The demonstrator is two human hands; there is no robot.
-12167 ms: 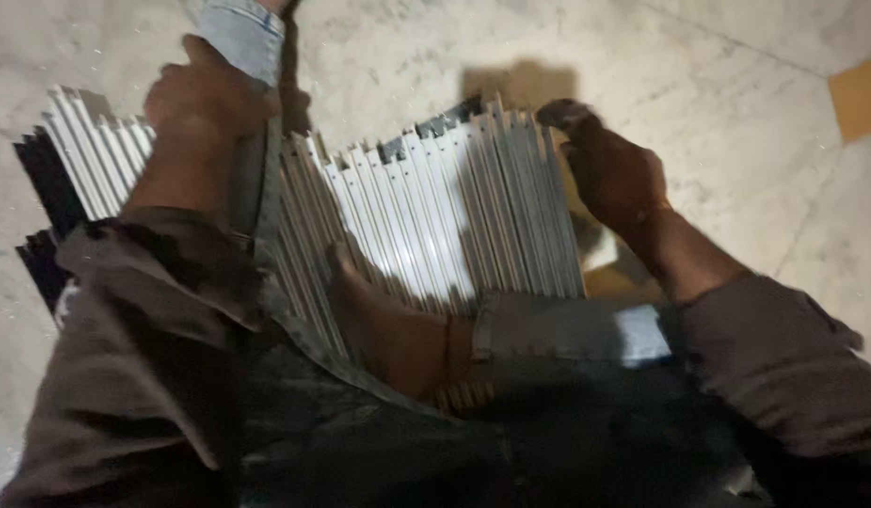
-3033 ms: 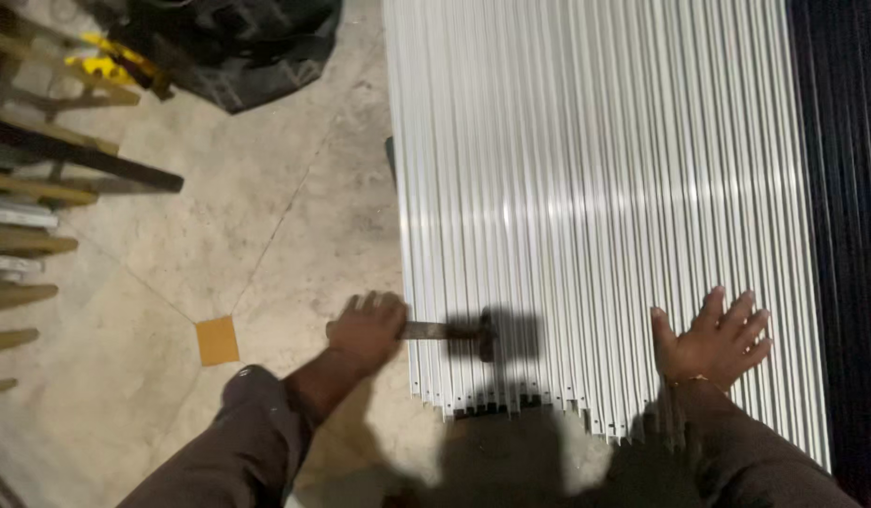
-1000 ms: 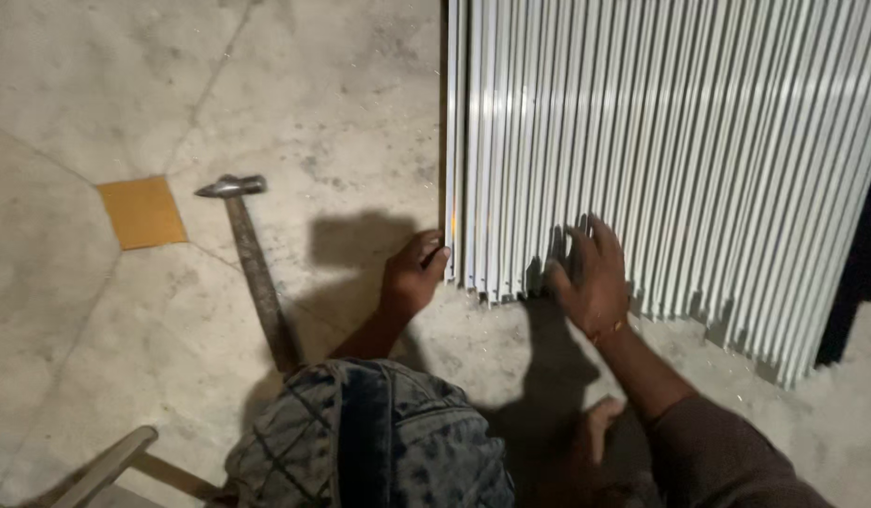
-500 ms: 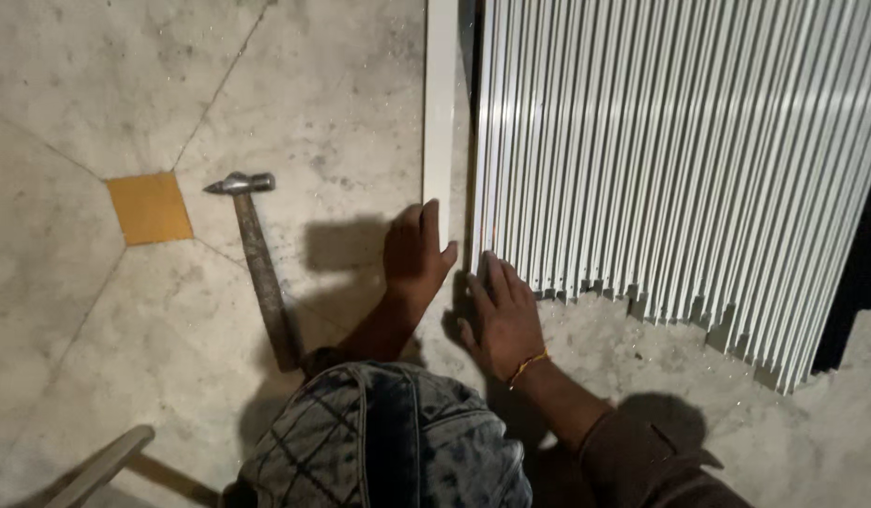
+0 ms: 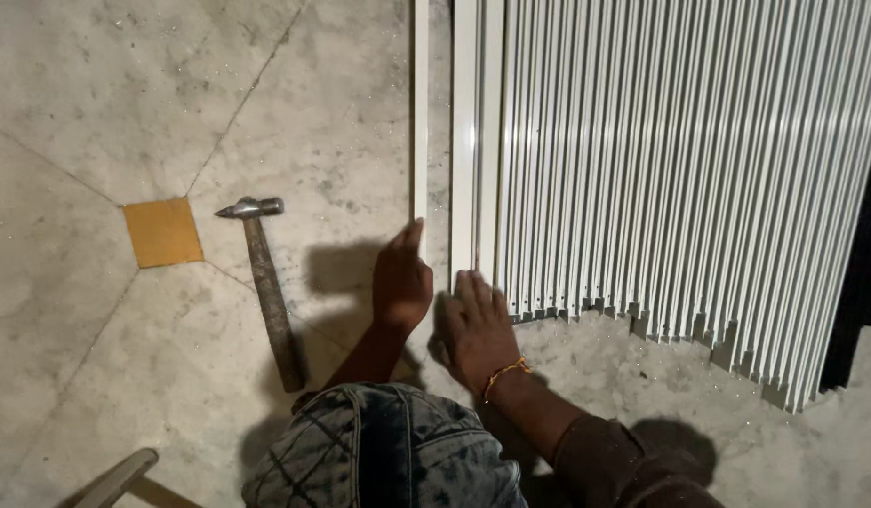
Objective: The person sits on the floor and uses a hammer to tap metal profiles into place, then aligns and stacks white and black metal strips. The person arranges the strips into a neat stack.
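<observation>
A wide row of long white metal slats (image 5: 680, 160) lies side by side on the stone floor. One thin slat (image 5: 420, 103) lies apart to the left, with a gap of bare floor between it and a wider slat (image 5: 464, 132) at the row's edge. My left hand (image 5: 402, 280) touches the near end of the thin slat with its fingertips. My right hand (image 5: 476, 329) rests flat on the floor at the near end of the wider slat. Neither hand grips anything.
A hammer (image 5: 266, 282) with a wooden handle lies on the floor left of my hands, head pointing away. A yellow square inlay (image 5: 162, 231) sits in the floor beyond it. My knee in patterned cloth (image 5: 379, 452) fills the bottom centre. A dark edge (image 5: 863, 273) borders the slats at right.
The thin slat has slid further left, opening a gap from the row. My left hand followed it; my right hand moved to the end of the wider slat.
</observation>
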